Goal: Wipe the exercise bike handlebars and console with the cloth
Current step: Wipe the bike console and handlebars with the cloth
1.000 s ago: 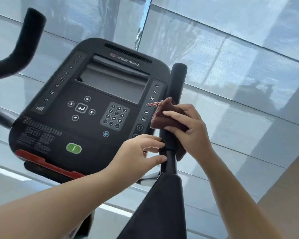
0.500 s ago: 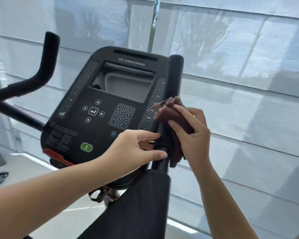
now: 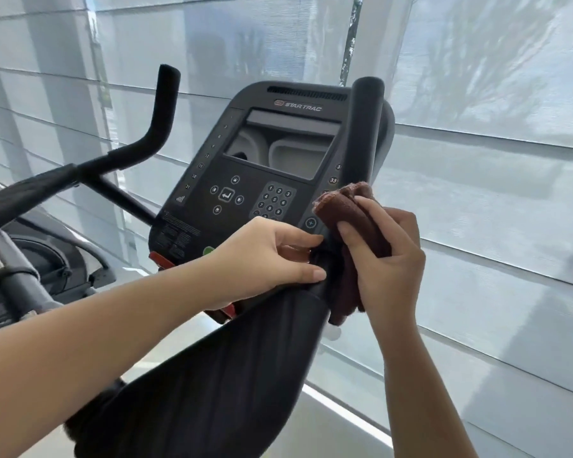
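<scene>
The right hand point(image 3: 387, 259) is wrapping its grip round the brown cloth point(image 3: 348, 209), pressing it against the right handlebar point(image 3: 364, 133) beside the console point(image 3: 262, 180). The left hand point(image 3: 265, 256) is pinching that bar just below, fingers curled.

Tight at the right handlebar's base, open above it and to its right.

The right handlebar point(image 3: 361, 133) rises across the console point(image 3: 265, 193) edge, so no clear gap shows between them. The left hand point(image 3: 262, 256) grips its base from the console side, and the right hand point(image 3: 387, 259) holds the cloth point(image 3: 348, 209) round it from the other. The armrest pad point(image 3: 229, 375) blocks the way up from below. Open air lies above the cloth, rightward to the window blind point(image 3: 477, 193), and between console and left handlebar point(image 3: 159, 110).
</scene>
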`<state>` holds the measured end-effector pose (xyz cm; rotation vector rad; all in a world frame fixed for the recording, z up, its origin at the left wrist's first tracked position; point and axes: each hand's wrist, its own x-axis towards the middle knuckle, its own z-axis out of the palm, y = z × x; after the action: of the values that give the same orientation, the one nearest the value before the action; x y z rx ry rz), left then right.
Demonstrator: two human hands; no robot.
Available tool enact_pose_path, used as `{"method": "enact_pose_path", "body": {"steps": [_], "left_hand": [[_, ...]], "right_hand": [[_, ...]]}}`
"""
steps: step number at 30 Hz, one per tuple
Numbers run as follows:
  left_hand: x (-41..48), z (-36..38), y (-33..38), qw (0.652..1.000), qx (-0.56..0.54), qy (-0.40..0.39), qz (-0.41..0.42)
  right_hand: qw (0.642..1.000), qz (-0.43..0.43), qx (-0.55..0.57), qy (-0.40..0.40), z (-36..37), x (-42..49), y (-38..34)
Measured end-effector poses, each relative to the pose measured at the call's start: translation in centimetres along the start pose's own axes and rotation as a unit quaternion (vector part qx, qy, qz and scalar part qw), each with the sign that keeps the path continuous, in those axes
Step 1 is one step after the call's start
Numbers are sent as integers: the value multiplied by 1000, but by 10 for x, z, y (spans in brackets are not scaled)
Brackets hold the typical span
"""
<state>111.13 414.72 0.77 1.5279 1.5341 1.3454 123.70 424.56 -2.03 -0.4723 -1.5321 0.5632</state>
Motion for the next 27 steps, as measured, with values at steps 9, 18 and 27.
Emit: {"method": "enact_pose_path", "body": {"steps": [9, 18, 27], "left_hand": [[-9, 7, 12, 999, 41, 7, 3], [-9, 17, 26, 994, 27, 53, -86], [11, 45, 39, 940, 210, 240, -120]], "right_hand": [[999, 18, -32, -2, 5, -10, -12], [995, 19, 86, 44, 5, -13, 4], [947, 108, 273, 130, 16, 34, 46]]}}
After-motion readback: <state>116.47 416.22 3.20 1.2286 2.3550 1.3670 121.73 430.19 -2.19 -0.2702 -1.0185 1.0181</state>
